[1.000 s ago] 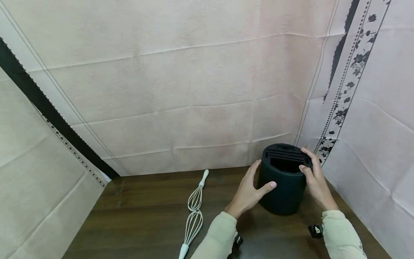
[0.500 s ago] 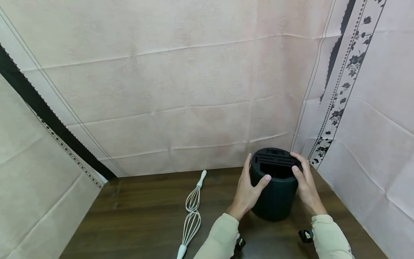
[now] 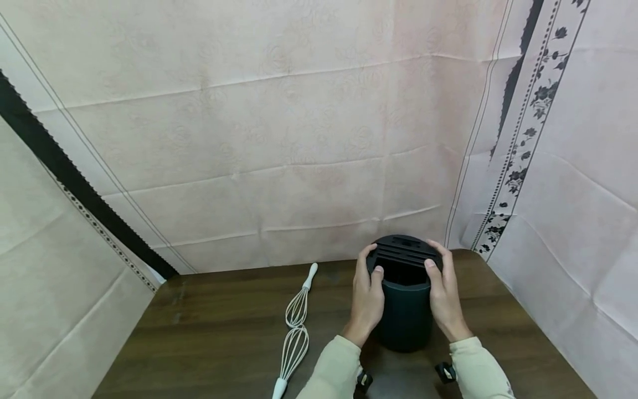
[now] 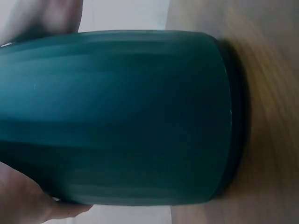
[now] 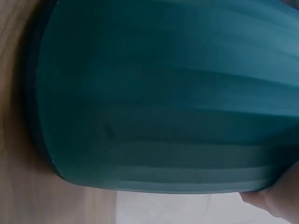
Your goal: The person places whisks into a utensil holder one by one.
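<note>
Dark green container [image 3: 406, 318], slotted top [image 3: 405, 245], gripped from both sides near top by left hand [image 3: 368, 299] and right hand [image 3: 445, 296]; thumbs [image 3: 377, 274] laid at front, fingers [image 3: 446, 257] partly curled round sides. Container held upright at wooden table [image 3: 209, 332], right of white whisk [image 3: 297, 326]; base contact cannot be told. Whisk laid flat.

We cannot see down to the bottom inside the green pot [image 3: 406, 318]; left of the pot, the head view's lower edge cuts off a whisk handle [image 3: 281, 388].
</note>
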{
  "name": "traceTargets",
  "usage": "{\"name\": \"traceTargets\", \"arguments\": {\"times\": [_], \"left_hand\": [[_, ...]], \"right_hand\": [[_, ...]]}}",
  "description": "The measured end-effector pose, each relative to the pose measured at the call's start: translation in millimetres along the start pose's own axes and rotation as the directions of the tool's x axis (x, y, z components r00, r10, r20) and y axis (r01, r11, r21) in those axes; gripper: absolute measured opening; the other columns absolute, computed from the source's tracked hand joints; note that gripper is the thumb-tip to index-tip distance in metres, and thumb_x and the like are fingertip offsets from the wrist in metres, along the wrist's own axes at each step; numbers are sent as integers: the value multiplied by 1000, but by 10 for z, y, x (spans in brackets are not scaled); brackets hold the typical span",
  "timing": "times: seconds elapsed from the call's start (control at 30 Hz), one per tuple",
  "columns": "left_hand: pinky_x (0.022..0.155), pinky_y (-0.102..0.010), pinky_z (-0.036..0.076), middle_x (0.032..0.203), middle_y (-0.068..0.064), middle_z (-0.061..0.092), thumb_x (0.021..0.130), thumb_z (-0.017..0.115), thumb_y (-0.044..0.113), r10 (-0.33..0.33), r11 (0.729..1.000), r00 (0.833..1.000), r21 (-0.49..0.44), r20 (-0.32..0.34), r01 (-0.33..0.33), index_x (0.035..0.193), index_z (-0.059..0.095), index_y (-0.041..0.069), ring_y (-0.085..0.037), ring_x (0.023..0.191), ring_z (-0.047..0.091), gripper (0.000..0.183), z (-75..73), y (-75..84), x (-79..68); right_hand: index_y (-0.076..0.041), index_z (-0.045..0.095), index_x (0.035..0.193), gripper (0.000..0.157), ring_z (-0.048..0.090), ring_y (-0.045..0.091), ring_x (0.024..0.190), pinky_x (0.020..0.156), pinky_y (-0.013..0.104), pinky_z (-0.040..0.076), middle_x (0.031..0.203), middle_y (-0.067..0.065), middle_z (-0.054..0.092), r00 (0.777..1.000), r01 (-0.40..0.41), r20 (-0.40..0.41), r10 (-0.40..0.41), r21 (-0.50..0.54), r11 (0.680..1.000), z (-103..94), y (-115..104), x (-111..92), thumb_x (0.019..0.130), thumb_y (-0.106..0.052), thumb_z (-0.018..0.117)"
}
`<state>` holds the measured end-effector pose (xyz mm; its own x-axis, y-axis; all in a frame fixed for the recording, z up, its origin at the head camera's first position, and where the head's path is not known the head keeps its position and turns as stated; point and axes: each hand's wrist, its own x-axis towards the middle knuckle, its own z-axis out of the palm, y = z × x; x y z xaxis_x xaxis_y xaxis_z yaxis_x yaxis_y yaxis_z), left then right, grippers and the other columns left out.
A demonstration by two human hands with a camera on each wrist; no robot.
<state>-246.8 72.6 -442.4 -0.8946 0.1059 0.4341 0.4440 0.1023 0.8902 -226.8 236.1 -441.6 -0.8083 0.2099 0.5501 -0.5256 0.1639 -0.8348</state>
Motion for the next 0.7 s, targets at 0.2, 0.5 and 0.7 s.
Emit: {"name": "traceTargets", "arguments": {"times": [0.2,0.5,0.7], "left_hand": [[111,-53,42,166,-1,36,113,40,24,28,999,999,36,39,-30,162,34,28,-24,128,55,50,-244,-39,17],[122,-64,27,170,-2,29,105,59,39,18,996,995,81,94,-26,165,25,27,-27,155,31,70,-545,-81,39],[122,-63,28,170,-2,25,98,71,49,-56,992,992,118,114,42,166,19,34,-25,154,30,86,-737,-86,17]], "right_hand": [[-6,37,159,45,38,13,141,111,14,31,161,9,38,1000,-4,31,3,30,1000,180,30,36,116,-20,38],[-8,37,159,46,28,21,152,124,41,22,165,8,35,995,-19,95,16,30,999,379,94,142,117,-26,38],[-7,40,157,46,23,28,157,125,64,14,166,14,36,989,11,146,-11,4,1000,511,119,201,118,-29,30]]}}
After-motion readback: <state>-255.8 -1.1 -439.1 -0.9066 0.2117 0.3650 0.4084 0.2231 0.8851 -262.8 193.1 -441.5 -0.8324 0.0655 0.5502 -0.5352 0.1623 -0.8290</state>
